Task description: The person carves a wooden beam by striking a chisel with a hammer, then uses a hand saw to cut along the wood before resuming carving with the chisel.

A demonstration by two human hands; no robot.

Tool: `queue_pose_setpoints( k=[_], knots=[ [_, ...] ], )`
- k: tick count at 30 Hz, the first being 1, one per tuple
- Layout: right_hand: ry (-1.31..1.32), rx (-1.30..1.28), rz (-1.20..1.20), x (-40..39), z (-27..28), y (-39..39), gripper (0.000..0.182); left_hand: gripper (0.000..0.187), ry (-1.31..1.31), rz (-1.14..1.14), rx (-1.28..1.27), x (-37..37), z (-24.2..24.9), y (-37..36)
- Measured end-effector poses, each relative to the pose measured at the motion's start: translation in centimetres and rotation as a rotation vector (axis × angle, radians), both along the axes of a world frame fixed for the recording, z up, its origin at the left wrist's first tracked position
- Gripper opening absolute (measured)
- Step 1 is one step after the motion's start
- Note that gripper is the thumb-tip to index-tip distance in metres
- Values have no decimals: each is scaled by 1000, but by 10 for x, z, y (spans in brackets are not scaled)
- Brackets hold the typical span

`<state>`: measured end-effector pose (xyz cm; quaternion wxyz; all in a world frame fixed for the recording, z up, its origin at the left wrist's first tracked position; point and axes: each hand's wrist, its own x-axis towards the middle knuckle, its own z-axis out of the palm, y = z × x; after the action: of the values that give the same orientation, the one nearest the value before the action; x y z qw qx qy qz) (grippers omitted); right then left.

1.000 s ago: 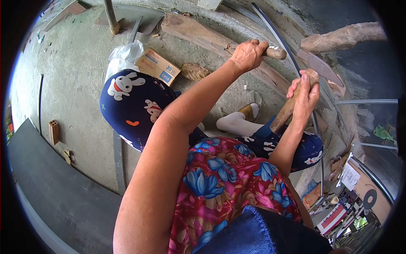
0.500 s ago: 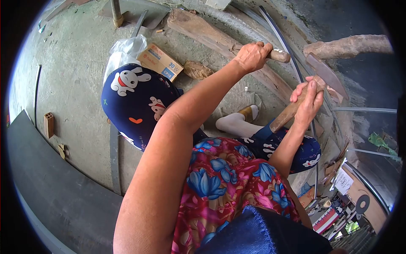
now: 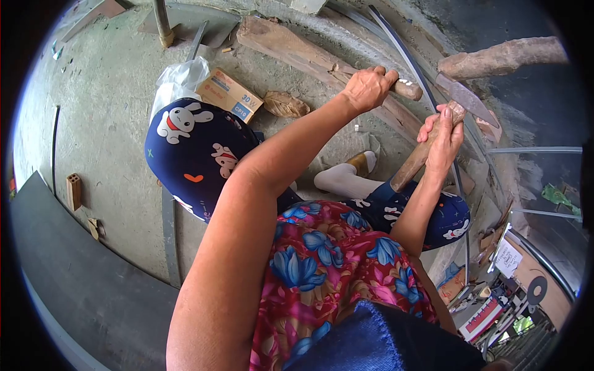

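My left hand (image 3: 370, 89) is closed around a short wooden handle (image 3: 407, 90) with pale marks near its end. The rest of that tool is hidden behind the hand, above a long weathered wooden plank (image 3: 297, 52). In my right hand (image 3: 443, 141) is a hammer (image 3: 468, 99) with a thick wooden shaft and a long, slightly curved metal head. The fingers wrap the shaft just below the head, and the shaft slants down toward my knee. A gap separates the hammer head from the left hand's handle.
A rough log (image 3: 504, 59) lies beyond the hammer. Metal strips (image 3: 405, 49) run past the plank. A cardboard box (image 3: 230, 96), a plastic bag (image 3: 182, 77) and a dry leaf (image 3: 286, 104) lie by my left knee. A dark sheet (image 3: 80, 266) covers the lower left floor.
The whole view has shifted slightly left. The hammer and my right hand are a little higher and further left. My left hand has barely moved and keeps its grip.
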<state>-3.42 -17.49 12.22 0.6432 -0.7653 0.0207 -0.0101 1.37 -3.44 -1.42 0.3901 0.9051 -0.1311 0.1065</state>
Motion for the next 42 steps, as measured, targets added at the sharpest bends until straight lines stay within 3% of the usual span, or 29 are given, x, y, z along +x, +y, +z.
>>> queue_pose_setpoints(
  k=[8, 14, 17, 23, 27, 31, 34, 39, 42],
  knots=[
    [23, -8, 19, -2, -4, -2, 29, 15, -99, 69, -26, 3, 0, 4],
    [18, -34, 34, -2, -4, 0, 29, 16, -77, 66, -34, 3, -1, 6],
    [18, -46, 35, -3, -5, 1, 29, 32, 16, 50, -8, 4, 0, 8],
    [-74, -79, 4, -5, 7, 3, 29, 31, 49, 48, -24, 6, 1, 9],
    [-176, 40, -19, -6, 12, 7, 28, 31, 52, 56, -51, 6, 0, 9],
    [173, 18, 84, 4, -19, 7, 28, 31, 41, 76, -62, 6, -3, 13],
    [168, 72, 60, 2, -16, 4, 28, 31, 15, 68, -59, 8, -3, 15],
    [-113, 82, 0, -5, 9, 15, 27, 29, 67, 82, -73, 5, 1, 17],
    [-117, 11, 47, -3, -8, 13, 25, 28, 78, 83, -47, 6, 3, 19]
  ],
)
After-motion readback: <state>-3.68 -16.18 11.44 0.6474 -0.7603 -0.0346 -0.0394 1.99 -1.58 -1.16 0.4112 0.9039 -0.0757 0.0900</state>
